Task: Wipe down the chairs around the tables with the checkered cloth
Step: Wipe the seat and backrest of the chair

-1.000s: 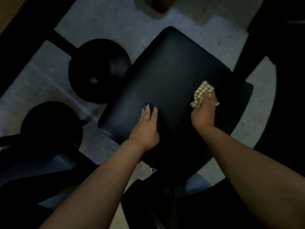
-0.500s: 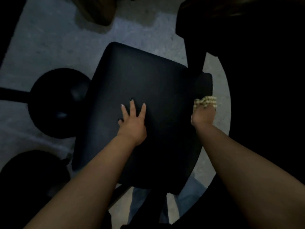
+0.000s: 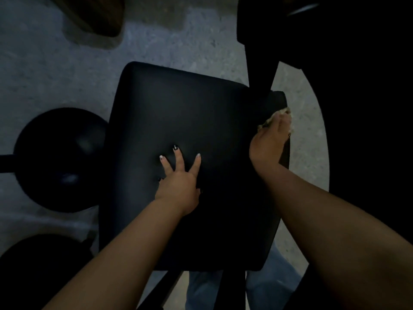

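**Cloth hand has slid off the seat and onto the side edge**

Compared with a second ago, the right hand (image 3: 269,139) has travelled from the top of the seat out to its right edge, and the camera has swung so the chair (image 3: 190,153) now sits more square in view. Half a second back the hand was already at that edge; now it's a bit further along it, toward the far corner.

Why it's set up like this, as far as I can judge: the left hand (image 3: 180,184) lies flat on the seat, fingers straight and spread, holding nothing. That looks like bracing, keeping the chair from shifting or turning while the other hand scrubs sideways. Its forearm comes in from the lower left, palm down.

Over on the right, the fingers are curled over the checkered cloth (image 3: 283,113), bunching it against the seat's side. Only a small pale scrap of the cloth pokes out past the fingertips; everything else is hidden under the hand. The wrist is bent so the knuckles face up and the fingers wrap down over the rim, which makes sense for getting the edge rather than the flat top.

It's pretty dark, so I can't tell how much of the seat has been covered. A round black base (image 3: 60,159) sits on the floor (image 3: 67,74) to the left, and something dark stands close on the right.
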Motion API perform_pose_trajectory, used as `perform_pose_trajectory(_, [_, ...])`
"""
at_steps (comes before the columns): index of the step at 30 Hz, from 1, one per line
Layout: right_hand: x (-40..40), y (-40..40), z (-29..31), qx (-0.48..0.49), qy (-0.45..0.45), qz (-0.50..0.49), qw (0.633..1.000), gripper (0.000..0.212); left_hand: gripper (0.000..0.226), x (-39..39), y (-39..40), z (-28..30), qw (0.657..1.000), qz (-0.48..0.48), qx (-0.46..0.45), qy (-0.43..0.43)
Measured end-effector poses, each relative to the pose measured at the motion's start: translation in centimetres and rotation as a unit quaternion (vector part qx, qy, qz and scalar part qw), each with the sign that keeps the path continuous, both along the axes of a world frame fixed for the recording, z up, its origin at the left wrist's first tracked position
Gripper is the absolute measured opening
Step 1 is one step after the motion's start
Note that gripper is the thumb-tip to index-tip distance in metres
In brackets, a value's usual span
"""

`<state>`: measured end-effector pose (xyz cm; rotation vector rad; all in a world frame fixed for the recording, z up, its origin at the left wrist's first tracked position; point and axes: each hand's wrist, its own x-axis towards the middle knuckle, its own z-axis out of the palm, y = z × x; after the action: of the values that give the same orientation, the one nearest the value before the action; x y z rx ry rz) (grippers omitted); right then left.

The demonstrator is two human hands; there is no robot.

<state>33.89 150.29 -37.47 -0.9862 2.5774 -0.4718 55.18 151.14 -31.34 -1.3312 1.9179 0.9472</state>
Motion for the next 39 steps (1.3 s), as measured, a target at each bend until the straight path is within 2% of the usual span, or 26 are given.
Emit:
perform_pose_trajectory(2, [1.9,-0.8,0.1,0.013,0.019,0.058,0.998,0.060,0.074,1.1,-0.5,0.2,0.999,0.022,-0.010,0.040])
perform_pose_trajectory(6, [6.3,-2.6,0.1,0.027,0.048,0.220,0.974,0.066,0.053,3.6,-2.5,0.7,0.973,0.169,-0.085,0.132])
perform_pose_trajectory(8, [8.5,-2.8,0.0,0.018,0.017,0.325,0.945,0.065,0.051,4.4,-2.7,0.7,0.967,0.176,-0.122,0.141])
perform_pose_trajectory(10, [9.6,-2.7,0.2,0.005,-0.016,0.372,0.928,0.064,0.049,4.3,-2.0,0.5,0.966,0.149,-0.140,0.159])
perform_pose_trajectory(13, [8.0,-2.1,0.6,-0.002,-0.037,0.372,0.927,0.067,0.042,3.9,0.2,0.1,0.969,0.106,-0.119,0.190])
perform_pose_trajectory(15, [5.2,-1.0,0.5,0.013,-0.014,0.322,0.946,0.066,0.044,4.2,1.5,-0.6,0.974,0.068,-0.104,0.190])
perform_pose_trajectory(18, [0.3,2.4,0.1,0.045,0.027,0.175,0.983,0.064,0.050,4.7,2.3,-1.5,0.978,0.046,-0.096,0.178])
perform_pose_trajectory(20, [-1.5,4.4,0.1,0.058,0.012,0.076,0.995,0.061,0.052,4.9,2.4,-1.9,0.977,0.050,-0.095,0.185])
perform_pose_trajectory(23, [-1.4,4.7,0.2,0.031,-0.060,-0.082,0.994,0.058,0.054,5.0,2.4,-2.1,0.976,0.061,-0.085,0.193])
perform_pose_trajectory(25, [0.3,4.1,0.4,0.030,-0.061,-0.134,0.989,0.062,0.056,5.1,2.3,-2.0,0.976,0.068,-0.075,0.194])
perform_pose_trajectory(27, [3.4,3.7,0.3,0.065,-0.024,-0.107,0.992,0.070,0.057,5.1,2.1,-1.9,0.973,0.077,-0.074,0.206])
perform_pose_trajectory(29, [8.0,3.5,0.1,0.059,-0.008,-0.027,0.998,0.070,0.058,5.0,2.0,-1.8,0.970,0.083,-0.078,0.215])
perform_pose_trajectory(31, [12.9,3.9,-0.2,0.037,-0.011,0.111,0.993,0.068,0.057,5.1,1.9,-1.8,0.970,0.078,-0.076,0.217])
perform_pose_trajectory(34, [16.1,5.6,-0.2,0.008,-0.065,0.294,0.954,0.070,0.046,5.8,1.7,-2.0,0.968,0.072,-0.084,0.225])
perform_pose_trajectory(36, [14.1,6.2,0.0,-0.006,-0.070,0.324,0.943,0.070,0.046,6.3,1.4,-2.2,0.964,0.074,-0.093,0.238])
perform_pose_trajectory(39, [9.4,7.9,0.0,0.009,-0.008,0.242,0.970,0.069,0.046,6.6,1.3,-2.5,0.963,0.057,-0.100,0.245])
